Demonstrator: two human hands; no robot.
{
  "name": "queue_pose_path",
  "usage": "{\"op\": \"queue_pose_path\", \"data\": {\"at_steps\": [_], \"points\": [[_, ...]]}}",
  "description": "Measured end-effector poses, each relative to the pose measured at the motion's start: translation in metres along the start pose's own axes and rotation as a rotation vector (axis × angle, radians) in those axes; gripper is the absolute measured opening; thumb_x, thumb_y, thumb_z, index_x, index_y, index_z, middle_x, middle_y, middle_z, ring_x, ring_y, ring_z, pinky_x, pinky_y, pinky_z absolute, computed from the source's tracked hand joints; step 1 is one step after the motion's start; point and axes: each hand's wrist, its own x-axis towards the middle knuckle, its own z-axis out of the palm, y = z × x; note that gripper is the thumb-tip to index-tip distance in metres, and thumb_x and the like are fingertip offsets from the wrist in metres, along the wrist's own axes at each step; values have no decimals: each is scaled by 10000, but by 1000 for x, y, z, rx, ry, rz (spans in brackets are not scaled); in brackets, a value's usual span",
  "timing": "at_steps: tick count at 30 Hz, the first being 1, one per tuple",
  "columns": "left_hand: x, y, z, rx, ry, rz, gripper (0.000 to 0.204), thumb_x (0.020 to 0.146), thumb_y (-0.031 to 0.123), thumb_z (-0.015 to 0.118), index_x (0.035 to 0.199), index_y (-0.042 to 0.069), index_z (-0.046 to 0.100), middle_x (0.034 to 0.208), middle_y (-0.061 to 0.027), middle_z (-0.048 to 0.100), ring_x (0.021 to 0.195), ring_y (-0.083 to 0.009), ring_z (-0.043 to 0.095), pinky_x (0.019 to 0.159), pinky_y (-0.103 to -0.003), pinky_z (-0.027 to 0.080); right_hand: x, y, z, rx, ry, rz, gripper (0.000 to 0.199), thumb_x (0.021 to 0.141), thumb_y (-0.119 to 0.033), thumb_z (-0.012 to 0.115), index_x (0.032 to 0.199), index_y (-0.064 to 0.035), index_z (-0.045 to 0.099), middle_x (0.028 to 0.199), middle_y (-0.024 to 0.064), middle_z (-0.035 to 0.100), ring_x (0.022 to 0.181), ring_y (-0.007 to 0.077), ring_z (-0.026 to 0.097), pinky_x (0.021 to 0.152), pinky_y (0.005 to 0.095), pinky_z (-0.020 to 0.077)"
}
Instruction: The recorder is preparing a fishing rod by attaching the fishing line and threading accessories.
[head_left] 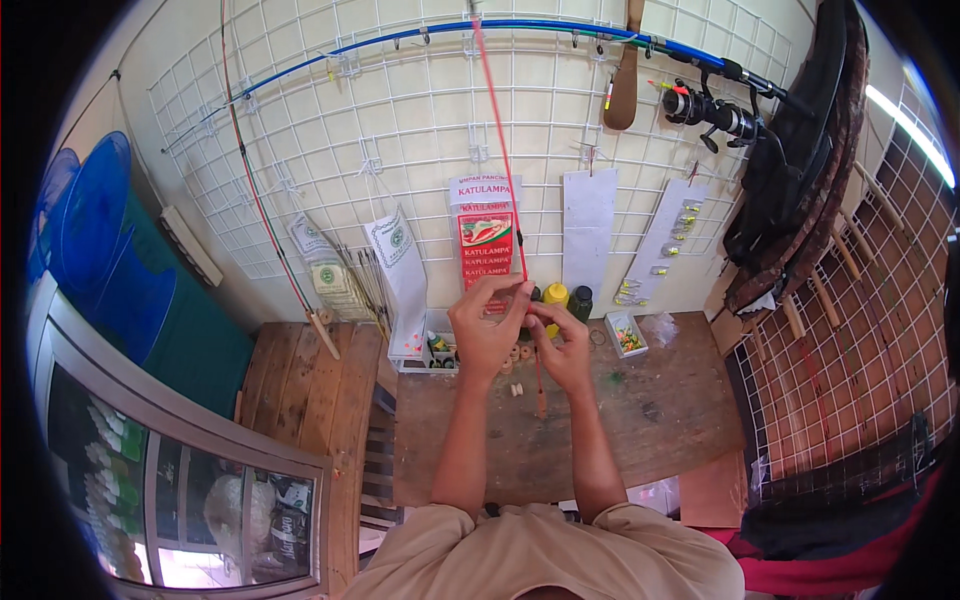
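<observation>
A thin red fishing rod (505,150) stands upright in front of me, its upper length rising past the wire grid. My left hand (485,325) pinches the rod between thumb and fingers. Just below and to the right, my right hand (563,345) is closed with thumb and fingertips together at the rod. The butt end of the rod comes out beneath the hands, over the wooden table. Between the fingers, small details are too fine to make out.
Small wooden spools (517,389), yellow and dark bottles (556,294) and a white box of small colourful pieces (626,335) stand on the wooden table (660,410). A blue rod (480,25) and a spinning reel (710,112) are on the grid. A glass display case (200,480) is at left.
</observation>
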Motion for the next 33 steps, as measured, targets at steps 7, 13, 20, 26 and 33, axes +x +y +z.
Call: {"op": "queue_pose_path", "data": {"at_steps": [7,13,20,26,33], "points": [[-3,-20,-5,54,-70,-33,164,795,86,721,911,5,639,819,-73,677,742,-129,633,649,-260,483,-2,13,-7,-87,-45,43,178,850,-5,622,1024,30,647,849,94,639,725,141,592,664,258,469],[-11,-14,13,-108,-69,-101,301,814,83,710,1069,0,574,792,-54,663,705,-86,574,654,-226,440,-3,12,-22,-91,-39,65,217,840,40,603,1052,27,643,825,103,639,741,153,619,655,264,479],[-25,-10,45,18,-28,-39,337,811,71,710,1098,3,548,792,-38,647,703,-78,559,656,-228,440,-3,10,-63,-96,-91,81,221,827,29,618,1044,8,651,822,118,628,727,201,622,654,294,486],[-69,-18,87,-11,27,-159,436,809,54,703,1188,23,489,789,-39,644,715,-81,569,646,-226,431,-19,25,-121,-223,-162,59,214,814,-44,652,1028,-40,672,804,109,614,715,261,575,642,345,453],[-100,-20,121,25,52,-207,629,812,31,697,1324,17,332,813,-42,634,731,-65,525,676,-200,413,-33,47,-162,-250,-189,39,242,793,-12,640,1023,-73,685,758,76,589,686,234,521,626,333,413]]}}
